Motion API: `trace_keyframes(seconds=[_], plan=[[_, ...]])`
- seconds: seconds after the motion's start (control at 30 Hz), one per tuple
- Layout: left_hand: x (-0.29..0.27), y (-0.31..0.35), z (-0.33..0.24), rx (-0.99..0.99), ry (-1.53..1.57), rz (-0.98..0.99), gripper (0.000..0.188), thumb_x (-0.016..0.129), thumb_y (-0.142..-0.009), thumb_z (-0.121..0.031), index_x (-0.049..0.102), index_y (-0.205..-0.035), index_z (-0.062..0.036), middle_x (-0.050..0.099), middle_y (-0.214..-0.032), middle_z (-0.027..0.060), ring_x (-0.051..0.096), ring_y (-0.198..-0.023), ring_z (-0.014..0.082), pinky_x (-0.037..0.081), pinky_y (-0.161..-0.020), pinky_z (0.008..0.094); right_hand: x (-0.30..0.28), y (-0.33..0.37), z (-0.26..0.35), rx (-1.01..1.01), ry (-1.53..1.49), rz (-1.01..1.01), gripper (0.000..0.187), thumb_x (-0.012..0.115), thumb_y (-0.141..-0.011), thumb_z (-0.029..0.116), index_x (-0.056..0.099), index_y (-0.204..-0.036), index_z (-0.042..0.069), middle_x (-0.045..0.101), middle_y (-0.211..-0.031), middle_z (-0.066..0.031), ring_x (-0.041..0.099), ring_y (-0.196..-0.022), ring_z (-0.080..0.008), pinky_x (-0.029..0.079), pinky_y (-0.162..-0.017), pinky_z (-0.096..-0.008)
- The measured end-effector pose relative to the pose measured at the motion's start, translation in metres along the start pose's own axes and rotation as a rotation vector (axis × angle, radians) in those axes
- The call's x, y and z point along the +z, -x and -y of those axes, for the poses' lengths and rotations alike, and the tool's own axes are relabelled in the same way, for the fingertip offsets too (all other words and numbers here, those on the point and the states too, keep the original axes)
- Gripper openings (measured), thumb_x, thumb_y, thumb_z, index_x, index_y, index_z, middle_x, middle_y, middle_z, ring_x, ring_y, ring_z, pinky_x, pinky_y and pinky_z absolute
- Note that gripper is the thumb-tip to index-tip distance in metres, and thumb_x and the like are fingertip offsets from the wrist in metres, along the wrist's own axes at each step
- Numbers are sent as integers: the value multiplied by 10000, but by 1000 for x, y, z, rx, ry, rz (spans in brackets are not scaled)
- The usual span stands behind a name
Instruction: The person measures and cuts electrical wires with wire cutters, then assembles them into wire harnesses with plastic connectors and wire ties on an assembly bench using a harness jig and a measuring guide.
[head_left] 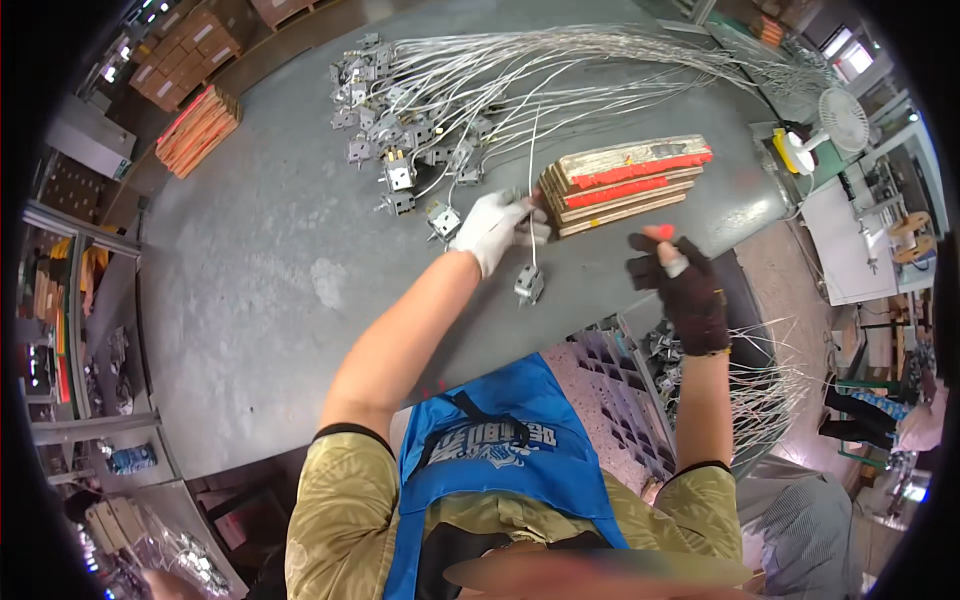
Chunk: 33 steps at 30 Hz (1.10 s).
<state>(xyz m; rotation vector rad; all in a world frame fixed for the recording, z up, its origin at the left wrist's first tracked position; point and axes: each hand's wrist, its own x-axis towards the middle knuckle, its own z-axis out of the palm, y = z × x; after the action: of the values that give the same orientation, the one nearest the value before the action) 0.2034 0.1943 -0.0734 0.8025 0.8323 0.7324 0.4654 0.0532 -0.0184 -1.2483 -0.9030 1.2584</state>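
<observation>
My left hand [488, 232], in a white glove, is closed round a white wire [535, 165] beside the wooden stack. From that wire hangs a small metal switch-like part [529, 285] with a short shaft. My right hand [688, 290] wears a dark glove with a bare fingertip. It is raised right of the stack, fingers apart and partly bent, with a red patch at the bare tip; whether this is a loose piece or a colour on the skin is unclear. The stack of wooden boards [630, 185] has red strips along its edges. Another metal part [443, 220] lies by my left hand.
A heap of wired metal parts [400, 120] covers the far middle of the grey table [250, 330], its wires trailing right. Another board stack [198, 130] stands far left. Beside my right forearm are a crate [635, 420] and more wired parts [755, 400]. A fan [843, 118] stands far right.
</observation>
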Motion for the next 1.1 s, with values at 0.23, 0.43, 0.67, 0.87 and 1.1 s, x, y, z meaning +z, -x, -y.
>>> trace_keyframes(seconds=[0.23, 0.43, 0.67, 0.87, 1.1], plan=[[-40, 154, -7, -130, -2, 36, 276, 639, -1020, -241, 612, -1192, -27, 559, -792, -3, 515, -629, 87, 414, -542, 253, 97, 4, -6, 315, -230, 194, 457, 625, -1024, 321, 568, -1378, 38, 687, -1266, -188, 720, -889, -239, 533, -695, -319], [-85, 309, -37, -189, -475, -412, 207, 687, -974, -195, 675, -1070, -12, 541, -662, -20, 415, -490, 56, 321, -440, 226, 183, -58, -14, 473, -679, 331, 338, 635, -1019, 357, 554, -1256, 129, 700, -1174, -133, 652, -759, -147, 408, -470, -212], [-168, 480, -41, 102, -739, -930, 146, 624, -959, 9, 701, -1082, 24, 687, -885, 26, 555, -751, 68, 444, -655, 230, 208, -122, 15, 393, -851, 358, 158, 646, -999, 173, 627, -1035, 20, 624, -859, -13, 523, -613, -55, 371, -416, -192], [-277, 514, -22, 597, -792, -1587, 269, 564, -981, 51, 657, -1233, 38, 709, -1216, 122, 660, -1058, 179, 523, -966, 301, 214, -127, 56, 271, -996, 266, 94, 594, -1017, 129, 594, -952, 60, 546, -756, 42, 461, -566, -50, 390, -437, -185], [-266, 401, 36, 622, -1037, -1208, 258, 592, -929, 77, 673, -1166, 18, 703, -1121, 97, 642, -998, 200, 516, -955, 348, 78, -63, 122, -132, -643, 618, 142, 560, -1066, 230, 602, -1132, 111, 491, -739, 59, 436, -563, -52, 357, -448, -185]])
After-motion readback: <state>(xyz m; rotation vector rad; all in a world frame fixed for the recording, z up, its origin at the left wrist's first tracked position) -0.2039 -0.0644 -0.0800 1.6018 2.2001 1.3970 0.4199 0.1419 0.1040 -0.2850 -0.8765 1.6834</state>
